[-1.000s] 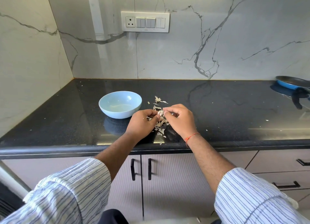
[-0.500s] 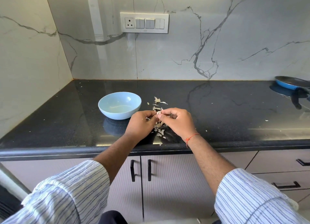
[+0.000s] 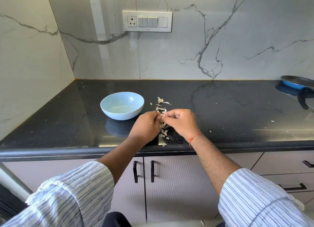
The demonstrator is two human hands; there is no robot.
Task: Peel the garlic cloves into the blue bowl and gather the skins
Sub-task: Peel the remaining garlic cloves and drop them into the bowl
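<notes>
Here a small pale garlic clove is pinched between the curled left hand and right hand, above papery skins scattered on the black counter, right of the round light-blue bowl

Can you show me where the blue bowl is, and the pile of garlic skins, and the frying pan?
blue bowl (image 3: 108,111): head view, outer left wall.
garlic skins (image 3: 160,100): head view, far scrap of the pile.
frying pan (image 3: 290,85): head view, blue side wall.
</notes>
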